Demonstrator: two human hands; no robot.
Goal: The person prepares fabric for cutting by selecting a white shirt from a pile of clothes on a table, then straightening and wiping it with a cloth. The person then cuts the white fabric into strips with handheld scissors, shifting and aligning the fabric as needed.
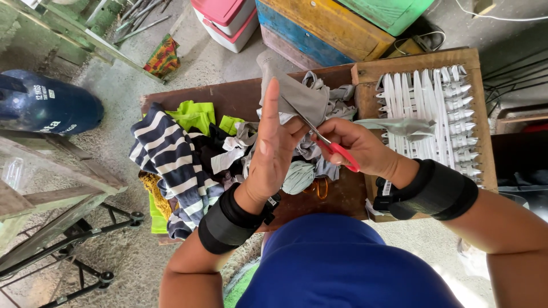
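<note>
— What does the head view show at the centre?

— The left hand (273,153) holds up a piece of grey cloth (294,94), its grip pinching the lower edge while the forefinger stands straight up along the fabric. The cloth hangs above the middle of the brown table (240,94), not lying on it.

— And the other hand?

— The right hand (357,147) has its grip closed through the red handles of a pair of scissors (328,142). The blades point up and to the left and meet the grey cloth just beside the left hand's fingers (whether the blades are parted or shut is too small to tell).

— What lies beneath them?

— A heap of cut scraps (297,171), grey and pale, directly under both hands. To its left sits a navy and white striped garment (168,157), with a lime green cloth (194,114) just behind it.

— To the right?

— A wooden frame (422,60) strung with white strips (434,114) running side by side, touching the table's right edge. A loose grey strip (399,126) lies across them, near the right hand.

— Anything on the arms?

— Each forearm carries a black wrist band (228,222). Beyond the table, on the floor, stand stacked coloured boxes (319,23) and, far to the left, a dark blue gas cylinder (45,102).
</note>
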